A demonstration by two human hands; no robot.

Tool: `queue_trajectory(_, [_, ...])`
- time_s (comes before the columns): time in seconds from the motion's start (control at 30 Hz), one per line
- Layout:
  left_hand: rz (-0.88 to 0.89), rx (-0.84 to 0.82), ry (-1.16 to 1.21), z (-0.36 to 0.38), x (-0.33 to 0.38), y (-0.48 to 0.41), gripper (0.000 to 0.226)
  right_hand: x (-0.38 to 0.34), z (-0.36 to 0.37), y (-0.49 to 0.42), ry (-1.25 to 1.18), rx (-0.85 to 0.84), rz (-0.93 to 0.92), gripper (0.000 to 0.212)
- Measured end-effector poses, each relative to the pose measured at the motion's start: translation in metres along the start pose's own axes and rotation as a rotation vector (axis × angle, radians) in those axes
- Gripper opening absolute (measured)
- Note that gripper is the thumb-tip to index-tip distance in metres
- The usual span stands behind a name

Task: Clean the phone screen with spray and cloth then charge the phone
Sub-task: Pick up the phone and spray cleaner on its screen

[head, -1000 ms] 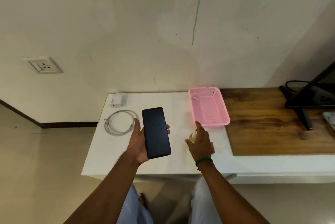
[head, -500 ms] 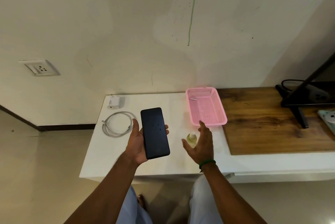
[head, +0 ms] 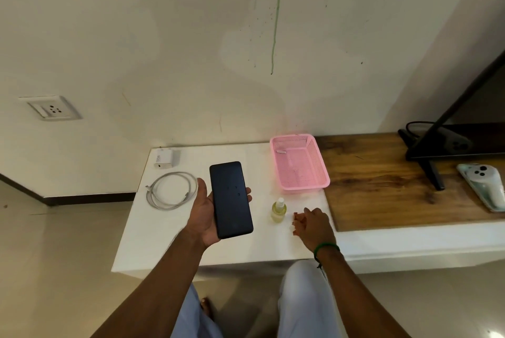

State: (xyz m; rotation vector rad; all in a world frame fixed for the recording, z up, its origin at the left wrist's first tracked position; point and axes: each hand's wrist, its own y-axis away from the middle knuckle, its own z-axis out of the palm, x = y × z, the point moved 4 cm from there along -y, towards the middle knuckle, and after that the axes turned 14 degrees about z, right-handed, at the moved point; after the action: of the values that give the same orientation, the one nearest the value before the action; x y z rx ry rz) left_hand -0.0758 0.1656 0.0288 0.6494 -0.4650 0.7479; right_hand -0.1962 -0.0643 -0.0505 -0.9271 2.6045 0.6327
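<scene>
My left hand (head: 202, 217) holds a dark phone (head: 232, 199) screen up above the white table (head: 164, 233). A small spray bottle (head: 278, 210) of yellowish liquid stands upright on the table just right of the phone. My right hand (head: 314, 225) rests on the table right of the bottle, apart from it, fingertips bent down onto the white surface. I cannot tell whether a pale cloth lies under them. A coiled white cable (head: 170, 190) and a white charger block (head: 164, 158) lie at the table's far left. A wall socket (head: 52, 109) sits on the left wall.
A pink plastic basket (head: 304, 187) stands behind the bottle. Right of it lies a wooden board (head: 396, 187) with a black screen stand (head: 431, 171) and a second, pale phone (head: 483, 190) lying back up. The table's front edge is close to my legs.
My right hand has let go of the spray bottle and moved right and down onto the table. The bottle now stands free. My left hand still holds the phone.
</scene>
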Motion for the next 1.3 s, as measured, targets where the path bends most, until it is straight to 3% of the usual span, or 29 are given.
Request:
queue_trajectory(0.23, [0.000, -0.004, -0.009, 0.003, 0.001, 0.003, 0.086, -0.007, 0.018, -0.003, 0.267, 0.045, -0.032, 0.029])
queue_trajectory(0.4, [0.002, 0.001, -0.019, 0.003, 0.002, 0.002, 0.086, 0.000, 0.026, -0.006, 0.281, 0.064, -0.063, 0.023])
queue_trajectory(0.67, [-0.005, -0.011, -0.019, 0.002, -0.001, -0.001, 0.087, 0.004, 0.028, -0.014, 0.282, 0.039, -0.110, 0.033])
queue_trajectory(0.83, [0.004, -0.043, -0.001, 0.003, -0.001, 0.000, 0.088, -0.007, 0.007, -0.010, 0.122, 0.155, -0.164, 0.029])
queue_trajectory(1.07, [0.015, -0.105, 0.027, 0.010, -0.002, 0.008, 0.089, -0.055, -0.094, 0.013, -0.391, 0.431, -0.138, 0.018])
queue_trajectory(1.2, [0.031, -0.170, 0.030, 0.019, -0.005, 0.017, 0.091, -0.098, -0.145, 0.045, -0.479, 0.537, -0.275, 0.015])
queue_trajectory(1.3, [0.024, -0.207, 0.043, 0.027, -0.007, 0.026, 0.092, -0.131, -0.164, 0.071, -0.512, 0.524, -0.408, 0.013])
